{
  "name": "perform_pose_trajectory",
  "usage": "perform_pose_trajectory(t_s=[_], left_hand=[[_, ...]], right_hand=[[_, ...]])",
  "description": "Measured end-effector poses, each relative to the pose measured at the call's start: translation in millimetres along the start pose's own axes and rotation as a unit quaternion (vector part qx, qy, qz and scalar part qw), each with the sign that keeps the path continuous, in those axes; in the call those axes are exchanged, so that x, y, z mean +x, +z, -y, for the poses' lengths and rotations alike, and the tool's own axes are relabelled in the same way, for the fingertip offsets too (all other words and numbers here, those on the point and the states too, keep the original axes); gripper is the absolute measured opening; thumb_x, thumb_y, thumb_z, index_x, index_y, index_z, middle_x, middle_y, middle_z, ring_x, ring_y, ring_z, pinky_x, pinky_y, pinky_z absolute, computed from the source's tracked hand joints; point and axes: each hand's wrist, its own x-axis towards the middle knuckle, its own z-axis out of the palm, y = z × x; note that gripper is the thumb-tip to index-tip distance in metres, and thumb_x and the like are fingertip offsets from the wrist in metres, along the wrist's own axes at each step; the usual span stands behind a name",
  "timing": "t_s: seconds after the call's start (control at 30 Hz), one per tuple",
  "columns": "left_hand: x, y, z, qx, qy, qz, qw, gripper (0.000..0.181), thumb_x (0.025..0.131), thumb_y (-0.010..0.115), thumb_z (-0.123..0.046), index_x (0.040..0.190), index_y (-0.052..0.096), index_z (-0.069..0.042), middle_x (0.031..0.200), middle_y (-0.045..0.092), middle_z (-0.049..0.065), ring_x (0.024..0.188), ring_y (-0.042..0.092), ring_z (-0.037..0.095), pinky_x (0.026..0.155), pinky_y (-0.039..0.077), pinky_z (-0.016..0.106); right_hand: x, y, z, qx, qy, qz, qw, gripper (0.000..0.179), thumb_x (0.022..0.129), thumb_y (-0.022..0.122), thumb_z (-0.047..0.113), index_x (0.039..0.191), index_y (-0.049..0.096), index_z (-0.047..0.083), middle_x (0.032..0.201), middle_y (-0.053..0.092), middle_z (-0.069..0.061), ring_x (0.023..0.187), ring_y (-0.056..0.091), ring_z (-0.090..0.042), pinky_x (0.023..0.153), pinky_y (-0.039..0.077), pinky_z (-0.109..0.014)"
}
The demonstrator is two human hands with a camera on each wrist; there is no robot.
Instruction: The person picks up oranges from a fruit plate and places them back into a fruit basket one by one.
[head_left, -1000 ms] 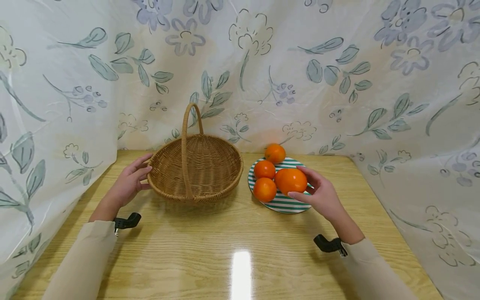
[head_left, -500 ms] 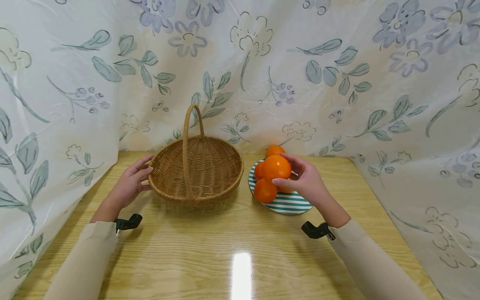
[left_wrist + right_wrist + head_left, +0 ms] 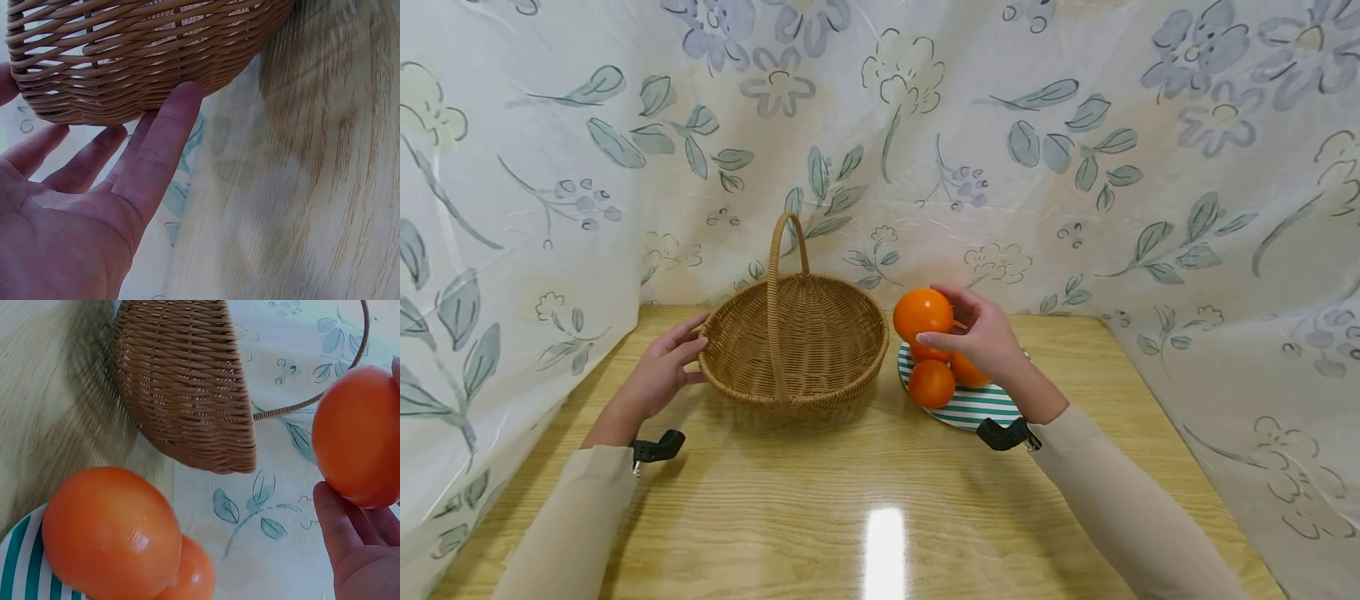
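Note:
My right hand [image 3: 981, 333] holds an orange [image 3: 922, 314] between thumb and fingers, raised over the left side of the plate. In the right wrist view this orange [image 3: 356, 437] is at the right edge, fingertips against its underside. On the green-and-white striped plate [image 3: 985, 408] are more oranges [image 3: 932, 384], partly hidden behind the held one and the hand. My left hand [image 3: 658, 367] is at the left side of a wicker basket [image 3: 842, 392], fingers extended against it. The left wrist view shows these fingers [image 3: 159, 150] touching the woven wall from outside.
The basket's tall arched handle [image 3: 775, 317] rises over its opening, whose visible inside holds nothing. A wooden table [image 3: 760, 508] carries basket and plate. Floral cloth [image 3: 910, 183] hangs behind the table and along both sides.
My right hand has lifted the orange from the plate's right side and carried it left and up, toward the basket. The left hand stays at the basket's left side.

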Motion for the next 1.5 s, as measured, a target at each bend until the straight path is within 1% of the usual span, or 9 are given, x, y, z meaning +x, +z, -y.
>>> perform_pose_trajectory(t_s=[0.1, 0.23, 0.33, 0.43, 0.6, 0.77, 1.03, 1.3, 1.5], left_hand=[[1.2, -0.4, 0.9, 0.003, 0.002, 0.002, 1.0000, 0.063, 0.110, 0.049, -0.026, 0.164, 0.022, -0.010, 0.141, 0.045, 0.002, 0.116, 0.063, 0.006, 0.080, 0.063, 0.032], [2.2, -1.3, 2.1, 0.011, 0.004, 0.003, 0.9999, 0.062, 0.110, 0.049, -0.026, 0.164, 0.022, -0.010, 0.141, 0.045, 0.001, 0.117, 0.063, 0.006, 0.081, 0.063, 0.032], [2.4, -0.7, 2.0, 0.009, 0.003, 0.000, 0.9999, 0.062, 0.110, 0.049, -0.025, 0.164, 0.023, -0.010, 0.140, 0.046, 0.000, 0.116, 0.063, 0.007, 0.081, 0.063, 0.033], [2.9, -0.7, 1.5, 0.015, 0.000, -0.006, 0.9999, 0.062, 0.110, 0.049, -0.026, 0.164, 0.023, -0.010, 0.139, 0.046, 0.001, 0.116, 0.063, 0.006, 0.081, 0.063, 0.032], [2.7, 1.0, -0.8, 0.008, -0.002, -0.012, 0.9999, 0.063, 0.109, 0.051, -0.025, 0.164, 0.023, -0.010, 0.137, 0.047, 0.001, 0.114, 0.063, 0.006, 0.081, 0.063, 0.032], [4.1, 2.8, -1.4, -0.008, -0.002, -0.013, 0.9999, 0.064, 0.109, 0.051, -0.022, 0.164, 0.022, -0.009, 0.136, 0.048, 0.002, 0.113, 0.064, 0.008, 0.080, 0.064, 0.034], [8.0, 4.8, -0.1, 0.002, -0.003, -0.024, 0.9997, 0.062, 0.109, 0.051, -0.023, 0.164, 0.024, -0.011, 0.134, 0.051, 0.000, 0.110, 0.066, 0.010, 0.078, 0.064, 0.033], [10.5, 4.8, 1.7, -0.001, 0.005, -0.024, 0.9997, 0.059, 0.110, 0.050, -0.021, 0.163, 0.026, -0.012, 0.132, 0.052, 0.002, 0.107, 0.066, 0.009, 0.077, 0.064, 0.032], [8.1, 5.4, 2.1, 0.009, 0.010, -0.025, 0.9996, 0.057, 0.110, 0.049, -0.021, 0.162, 0.028, -0.013, 0.134, 0.051, 0.002, 0.109, 0.065, 0.009, 0.077, 0.064, 0.032]], right_hand=[[6.2, 4.1, 1.3, 0.000, -0.007, 0.004, 1.0000, 0.076, 0.081, 0.090, 0.025, 0.148, 0.053, 0.020, 0.143, 0.060, -0.003, 0.125, 0.064, -0.025, 0.102, 0.056, -0.033], [14.9, 9.5, 1.8, -0.006, -0.012, 0.011, 0.9998, 0.078, 0.082, 0.089, 0.028, 0.150, 0.051, 0.017, 0.143, 0.060, -0.003, 0.126, 0.063, -0.024, 0.105, 0.055, -0.038], [21.3, 13.9, 3.0, -0.005, -0.017, 0.014, 0.9997, 0.079, 0.082, 0.089, 0.031, 0.150, 0.051, 0.017, 0.143, 0.061, -0.002, 0.126, 0.062, -0.023, 0.106, 0.054, -0.038], [28.1, 19.1, 5.9, 0.005, -0.023, 0.015, 0.9996, 0.076, 0.080, 0.090, 0.031, 0.147, 0.055, 0.019, 0.141, 0.062, -0.001, 0.126, 0.063, -0.022, 0.103, 0.056, -0.036], [41.6, 26.1, 11.0, 0.018, -0.035, 0.023, 0.9990, 0.070, 0.080, 0.090, 0.030, 0.143, 0.059, 0.022, 0.139, 0.063, -0.001, 0.125, 0.064, -0.022, 0.100, 0.057, -0.034], [55.1, 31.4, 11.9, 0.031, -0.040, 0.034, 0.9981, 0.069, 0.082, 0.089, 0.022, 0.143, 0.058, 0.019, 0.140, 0.063, -0.004, 0.123, 0.064, -0.024, 0.098, 0.058, -0.034], [76.1, 42.0, 11.1, 0.043, -0.034, 0.051, 0.9972, 0.068, 0.084, 0.086, 0.017, 0.145, 0.057, 0.017, 0.139, 0.063, -0.005, 0.119, 0.064, -0.025, 0.098, 0.057, -0.035], [93.9, 58.2, 18.3, 0.042, -0.042, 0.046, 0.9971, 0.066, 0.082, 0.088, 0.018, 0.142, 0.060, 0.016, 0.134, 0.066, -0.007, 0.115, 0.067, -0.025, 0.094, 0.059, -0.035], [105.4, 74.3, 21.4, 0.039, -0.052, 0.054, 0.9964, 0.063, 0.082, 0.088, 0.020, 0.139, 0.062, 0.017, 0.130, 0.067, -0.006, 0.111, 0.067, -0.023, 0.092, 0.059, -0.034]])
